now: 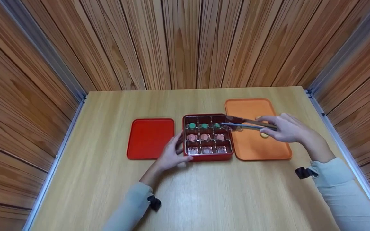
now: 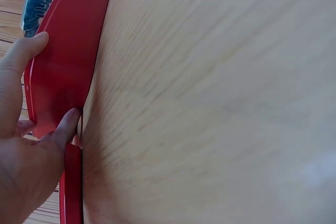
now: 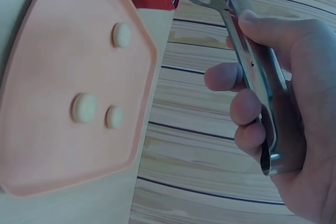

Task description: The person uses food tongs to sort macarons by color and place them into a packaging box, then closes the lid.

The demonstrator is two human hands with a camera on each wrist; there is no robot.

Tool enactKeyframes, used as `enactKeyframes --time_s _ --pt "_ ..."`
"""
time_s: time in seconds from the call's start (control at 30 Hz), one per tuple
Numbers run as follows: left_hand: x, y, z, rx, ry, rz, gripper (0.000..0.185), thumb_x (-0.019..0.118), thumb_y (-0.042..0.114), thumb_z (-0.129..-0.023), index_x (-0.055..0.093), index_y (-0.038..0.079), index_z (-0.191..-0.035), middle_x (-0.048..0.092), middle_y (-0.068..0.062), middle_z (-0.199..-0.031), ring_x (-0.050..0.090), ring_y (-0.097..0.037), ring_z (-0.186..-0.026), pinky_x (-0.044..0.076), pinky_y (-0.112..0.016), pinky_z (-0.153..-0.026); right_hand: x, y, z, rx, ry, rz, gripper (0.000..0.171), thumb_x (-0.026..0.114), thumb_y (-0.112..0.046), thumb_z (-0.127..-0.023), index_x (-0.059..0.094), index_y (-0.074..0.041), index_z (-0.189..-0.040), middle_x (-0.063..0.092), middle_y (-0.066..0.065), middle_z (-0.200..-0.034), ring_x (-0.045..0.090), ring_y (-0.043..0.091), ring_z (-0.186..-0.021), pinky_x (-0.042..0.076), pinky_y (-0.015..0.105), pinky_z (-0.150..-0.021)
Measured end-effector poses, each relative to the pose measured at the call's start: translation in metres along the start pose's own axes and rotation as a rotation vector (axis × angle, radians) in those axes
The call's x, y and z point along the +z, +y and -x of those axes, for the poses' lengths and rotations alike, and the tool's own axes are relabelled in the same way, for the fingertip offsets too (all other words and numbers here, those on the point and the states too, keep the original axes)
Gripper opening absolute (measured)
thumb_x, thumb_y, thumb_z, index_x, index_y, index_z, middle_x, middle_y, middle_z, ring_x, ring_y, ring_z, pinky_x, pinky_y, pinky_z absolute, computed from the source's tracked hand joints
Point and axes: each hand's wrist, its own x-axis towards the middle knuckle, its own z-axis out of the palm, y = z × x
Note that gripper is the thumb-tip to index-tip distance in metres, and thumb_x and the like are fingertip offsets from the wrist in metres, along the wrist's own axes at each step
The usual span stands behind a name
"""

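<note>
We find the steel tongs [image 3: 265, 77] gripped in the curled fingers of the right hand [image 1: 286, 128], long axis running leftward to the red partitioned box's [image 1: 209, 158] far-right compartment, at a green disc [image 1: 216, 125]; tip closure we cannot tell. The left hand [image 1: 171, 154] clasps the box's near-left corner, thumb in front. Right of the box, the smooth orange tray [image 1: 259, 150] bears rounded cream pieces [image 3: 84, 108].
</note>
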Motion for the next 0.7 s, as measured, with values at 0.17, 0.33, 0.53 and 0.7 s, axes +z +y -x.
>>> enactKeyframes --time_s 0.17,0.33,0.53,0.7 --pt "0.000 0.001 -0.001 0.041 -0.009 0.005 0.119 0.094 0.000 -0.088 0.021 0.010 -0.181 0.036 -0.028 -0.175 0.043 -0.047 -0.167 0.051 -0.048 -0.129 0.001 0.007 0.006 -0.011 0.043 0.022 0.045 0.073 -0.032 -0.110 0.070 -0.007 -0.148 0.045 -0.010 -0.064 0.031 0.003 -0.048 0.025 0.021 -0.047" --pt "0.000 0.001 -0.002 0.049 -0.008 0.002 0.118 0.094 -0.001 -0.088 0.021 0.009 -0.181 0.035 -0.028 -0.176 0.041 -0.046 -0.168 0.050 -0.050 -0.131 0.000 0.015 0.012 0.017 0.053 0.010 0.047 0.074 -0.032 -0.110 0.069 -0.004 -0.147 0.046 -0.009 -0.065 0.034 0.003 -0.048 0.028 0.021 -0.048" --pt "0.000 0.002 0.000 0.035 -0.005 -0.005 0.119 0.094 0.000 -0.088 0.020 0.009 -0.181 0.033 -0.028 -0.179 0.040 -0.046 -0.168 0.049 -0.050 -0.131 0.003 0.027 0.015 0.036 0.090 -0.022 0.050 0.075 -0.033 -0.110 0.067 -0.004 -0.149 0.048 -0.008 -0.069 0.038 0.004 -0.051 0.031 0.021 -0.049" --pt "0.000 0.001 0.001 0.027 -0.003 -0.011 0.120 0.094 0.002 -0.088 0.020 0.010 -0.181 0.033 -0.027 -0.179 0.040 -0.046 -0.169 0.049 -0.050 -0.131 0.010 0.035 0.017 0.034 0.119 -0.024 0.050 0.075 -0.032 -0.110 0.067 -0.003 -0.150 0.048 -0.006 -0.069 0.038 0.004 -0.050 0.030 0.021 -0.048"
